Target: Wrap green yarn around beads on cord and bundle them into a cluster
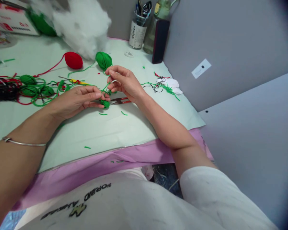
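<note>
My left hand (86,97) pinches a small green crocheted piece (106,104) between thumb and fingers, low over the table. Just above and to the right, my right hand (121,80) has its thumb and forefinger closed on a strand of green yarn (107,87) that runs down toward the piece. Orange-handled thread snips (121,101) lie under my right hand, blades toward the green piece. A yellow-handled crochet hook (80,82) rests behind my left hand. Beyond my right hand sits a green yarn ball (104,60).
A red yarn ball (73,60) and white stuffing (84,28) stand at the back. Tangled red, black and green yarn (26,89) covers the left side. A pen cup (137,32), a bottle (150,38) and a phone (160,41) stand near the grey partition (225,38).
</note>
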The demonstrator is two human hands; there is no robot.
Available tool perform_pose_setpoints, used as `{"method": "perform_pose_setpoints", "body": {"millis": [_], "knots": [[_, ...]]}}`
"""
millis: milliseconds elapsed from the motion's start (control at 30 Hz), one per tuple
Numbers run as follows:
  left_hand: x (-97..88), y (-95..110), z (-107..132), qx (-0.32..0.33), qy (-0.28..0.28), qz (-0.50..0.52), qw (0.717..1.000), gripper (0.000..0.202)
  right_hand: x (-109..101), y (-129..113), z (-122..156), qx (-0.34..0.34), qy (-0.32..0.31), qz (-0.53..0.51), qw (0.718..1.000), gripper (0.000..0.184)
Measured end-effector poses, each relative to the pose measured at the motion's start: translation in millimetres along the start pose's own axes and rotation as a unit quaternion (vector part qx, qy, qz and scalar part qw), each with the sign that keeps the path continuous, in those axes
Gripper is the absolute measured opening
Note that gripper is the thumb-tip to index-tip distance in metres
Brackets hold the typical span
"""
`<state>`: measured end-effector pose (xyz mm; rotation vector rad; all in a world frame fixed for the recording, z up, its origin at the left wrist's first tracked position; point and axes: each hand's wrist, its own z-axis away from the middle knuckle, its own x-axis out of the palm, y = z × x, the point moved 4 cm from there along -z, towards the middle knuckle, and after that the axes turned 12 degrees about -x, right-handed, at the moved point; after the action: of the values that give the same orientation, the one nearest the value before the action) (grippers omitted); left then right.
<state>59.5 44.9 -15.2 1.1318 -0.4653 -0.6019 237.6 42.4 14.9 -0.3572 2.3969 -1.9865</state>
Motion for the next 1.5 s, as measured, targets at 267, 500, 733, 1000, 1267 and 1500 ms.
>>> {"method": "perform_pose_setpoints", "body": {"millis": [267, 500, 733, 1000, 1267, 1500], "knots": [[0.7, 3.8, 3.9, 0.007, -0.001, -0.001, 1.000, 0.024, -1.2, 6.6, -1.2, -0.002, 0.005, -0.016, 1.000, 0.028], [-5.3, 1.7, 1.1, 0.012, 0.002, 0.044, 0.999, 0.032, -5.4, 12.8, -6.8, -0.020, 0.010, -0.040, 0.999, 0.033], [-4.9, 4.3, 2.4, 0.032, -0.019, 0.070, 0.997, 0.037, -2.4, 9.4, -5.2, -0.002, 0.032, -0.062, 0.998, 0.034], [-6.4, -2.4, -1.8, 0.036, -0.018, 0.122, 0.992, 0.036, -0.2, 8.7, -4.2, 0.013, 0.057, -0.066, 0.996, 0.035], [-8.8, -1.2, -2.7, 0.038, 0.028, 0.109, 0.993, 0.040, 1.0, 7.1, -3.7, 0.008, 0.061, -0.070, 0.996, 0.035], [-4.3, -0.7, -1.0, 0.027, 0.026, 0.094, 0.995, 0.038, -3.5, -0.5, -4.3, -0.012, 0.087, -0.075, 0.993, 0.035]]}}
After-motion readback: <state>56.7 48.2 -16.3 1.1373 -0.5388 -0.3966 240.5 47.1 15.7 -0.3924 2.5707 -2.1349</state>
